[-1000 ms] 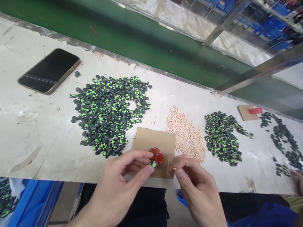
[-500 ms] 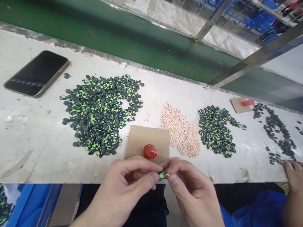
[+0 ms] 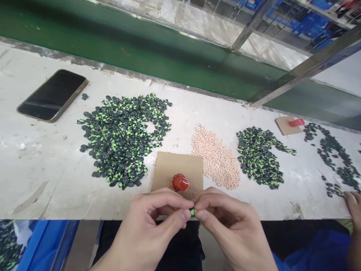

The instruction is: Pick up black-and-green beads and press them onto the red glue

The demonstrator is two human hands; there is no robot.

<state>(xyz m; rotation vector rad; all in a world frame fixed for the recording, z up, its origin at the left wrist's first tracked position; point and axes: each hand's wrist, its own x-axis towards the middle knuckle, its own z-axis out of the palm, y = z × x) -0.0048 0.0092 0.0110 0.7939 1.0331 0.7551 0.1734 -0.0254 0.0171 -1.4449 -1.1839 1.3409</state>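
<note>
Between thumb and forefinger, my left hand (image 3: 158,222) pinches a small black-and-green piece (image 3: 192,212), mostly covered by the fingertips. My right hand (image 3: 225,222) is closed in a pinch against the piece's right side; the small beige bit it held is now hidden by the fingers. Just beyond the hands lies a cardboard square (image 3: 163,165) bearing a glossy red blob (image 3: 180,182). A large heap of black-and-green pieces (image 3: 121,139) spreads to the left. To the right lie a pile of tiny beige bits (image 3: 216,158) and a smaller heap of black-and-green pieces (image 3: 259,158).
A phone (image 3: 53,94) lies at the back left. Another cardboard piece (image 3: 287,126) with a red cap-like object (image 3: 296,122) sits at the right, near scattered dark pieces (image 3: 337,150). A co-worker's hand (image 3: 354,205) rests at the right edge. A blue bin (image 3: 45,244) stands below left.
My right fingertips have moved left onto the black-and-green piece, and the beige bit has gone out of sight between them. The whole view has shifted slightly.
</note>
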